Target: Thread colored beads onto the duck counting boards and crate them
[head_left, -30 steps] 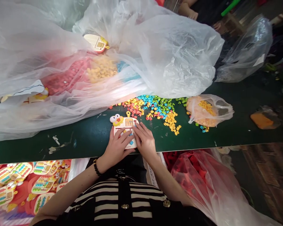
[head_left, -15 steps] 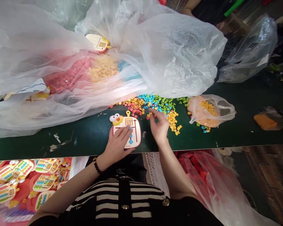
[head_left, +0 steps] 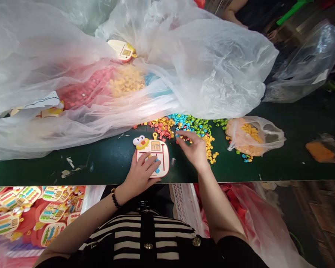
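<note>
A white, red-rimmed slide-puzzle toy (head_left: 163, 163) with a yellow duck head and big eyes lies on the green table. My left hand (head_left: 143, 168) is laid over its left part, fingers across the face and thumb at the lower edge, holding it. Blue pieces (head_left: 157, 169) show in its slots beside my fingertips; some slots are hidden under them. To the right of the toy, my right hand (head_left: 194, 149) pinches a small blue piece (head_left: 177, 135) between thumb and forefinger. Just beyond that hand spreads a heap of small coloured pieces (head_left: 198, 124) in red, yellow, blue and green.
Large clear plastic bags (head_left: 184, 67) cover the back of the table, with pieces and toys showing through. A small bag of yellow pieces (head_left: 248, 136) sits to the right. Below the table's left edge, a crate holds several toys (head_left: 51, 212). Someone's arm (head_left: 234, 9) shows at the back.
My right hand has shifted a little right, and a blue piece now shows at its fingertips. My left hand stays on the toy. The whole view has shifted slightly.
</note>
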`<action>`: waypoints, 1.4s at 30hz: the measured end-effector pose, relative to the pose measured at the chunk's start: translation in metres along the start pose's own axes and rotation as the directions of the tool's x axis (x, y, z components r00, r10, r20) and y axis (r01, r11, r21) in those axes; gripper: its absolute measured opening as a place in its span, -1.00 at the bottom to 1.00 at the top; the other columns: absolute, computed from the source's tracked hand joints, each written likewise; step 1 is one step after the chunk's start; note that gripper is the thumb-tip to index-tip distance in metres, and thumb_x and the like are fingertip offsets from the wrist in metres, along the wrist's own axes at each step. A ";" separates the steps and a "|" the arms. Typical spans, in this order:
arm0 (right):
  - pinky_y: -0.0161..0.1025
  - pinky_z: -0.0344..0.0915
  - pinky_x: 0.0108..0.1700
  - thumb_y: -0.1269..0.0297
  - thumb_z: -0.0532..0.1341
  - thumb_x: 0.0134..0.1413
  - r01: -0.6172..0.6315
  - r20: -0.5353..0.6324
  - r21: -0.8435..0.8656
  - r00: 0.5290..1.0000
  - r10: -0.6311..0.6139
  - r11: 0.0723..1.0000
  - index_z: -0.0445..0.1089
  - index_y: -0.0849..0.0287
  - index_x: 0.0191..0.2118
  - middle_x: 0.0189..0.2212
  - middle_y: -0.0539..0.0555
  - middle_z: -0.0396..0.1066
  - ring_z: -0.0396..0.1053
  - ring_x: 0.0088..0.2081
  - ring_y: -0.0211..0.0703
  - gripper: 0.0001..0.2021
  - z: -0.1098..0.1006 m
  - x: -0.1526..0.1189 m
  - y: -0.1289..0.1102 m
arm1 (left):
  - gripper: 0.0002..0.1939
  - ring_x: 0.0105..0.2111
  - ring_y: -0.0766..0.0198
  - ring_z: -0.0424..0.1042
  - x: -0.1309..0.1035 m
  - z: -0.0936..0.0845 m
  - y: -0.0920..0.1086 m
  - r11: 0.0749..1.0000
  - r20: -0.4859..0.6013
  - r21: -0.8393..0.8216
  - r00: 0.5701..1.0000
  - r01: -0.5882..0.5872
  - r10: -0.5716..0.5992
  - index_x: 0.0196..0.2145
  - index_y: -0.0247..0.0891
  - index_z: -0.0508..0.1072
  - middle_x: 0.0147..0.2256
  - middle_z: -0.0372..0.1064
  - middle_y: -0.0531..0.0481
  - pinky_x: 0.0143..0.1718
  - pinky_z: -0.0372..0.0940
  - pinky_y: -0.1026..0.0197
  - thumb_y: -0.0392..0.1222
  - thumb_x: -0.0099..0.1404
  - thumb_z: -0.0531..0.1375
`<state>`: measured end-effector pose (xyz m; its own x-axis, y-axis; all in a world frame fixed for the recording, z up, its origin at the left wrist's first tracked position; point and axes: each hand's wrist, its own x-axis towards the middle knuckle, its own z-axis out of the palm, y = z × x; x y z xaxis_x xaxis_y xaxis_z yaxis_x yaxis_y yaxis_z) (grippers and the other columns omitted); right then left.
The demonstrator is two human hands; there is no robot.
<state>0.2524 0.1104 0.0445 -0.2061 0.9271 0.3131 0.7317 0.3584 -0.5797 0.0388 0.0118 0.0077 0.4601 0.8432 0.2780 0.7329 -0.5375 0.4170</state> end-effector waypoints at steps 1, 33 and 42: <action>-0.11 0.39 -0.06 0.29 0.16 0.19 0.020 0.028 0.008 0.999 -0.020 1.000 0.48 0.09 -0.09 -0.18 0.07 0.54 0.47 -0.15 -0.10 -0.79 0.001 -0.008 -0.008 | -0.55 0.11 -0.05 0.22 0.000 0.000 0.000 1.000 -0.004 -0.001 1.000 -0.002 0.002 0.03 -0.17 0.38 0.05 0.37 -0.12 0.24 -0.11 -0.27 0.02 0.22 0.24; 0.07 0.20 0.18 0.49 0.02 0.18 0.149 0.120 -0.079 0.983 -0.139 0.986 0.33 0.08 0.14 0.05 0.11 0.44 0.21 0.23 -0.02 -0.56 0.045 -0.085 -0.055 | -0.35 0.17 0.03 0.20 -0.003 0.006 0.000 0.999 -0.030 -0.012 0.999 0.033 -0.033 0.26 -0.33 0.05 0.16 0.22 -0.30 0.27 -0.14 -0.16 -0.01 0.32 0.10; -0.07 0.38 -0.04 0.33 0.07 0.15 -0.418 -0.274 -0.181 0.891 0.363 0.890 0.51 0.19 -0.09 -0.13 0.17 0.54 0.48 -0.16 -0.02 -0.69 -0.025 0.002 0.049 | -0.44 0.11 -0.05 0.24 0.003 -0.002 0.004 0.996 0.017 0.088 1.000 0.005 -0.007 0.16 -0.29 0.28 0.22 0.18 -0.23 0.22 -0.07 -0.21 0.03 0.27 0.14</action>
<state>0.3046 0.1275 0.0359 0.2594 0.9259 0.2745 0.8554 -0.0883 -0.5104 0.0425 0.0117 0.0117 0.4636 0.8470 0.2602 0.7766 -0.5298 0.3408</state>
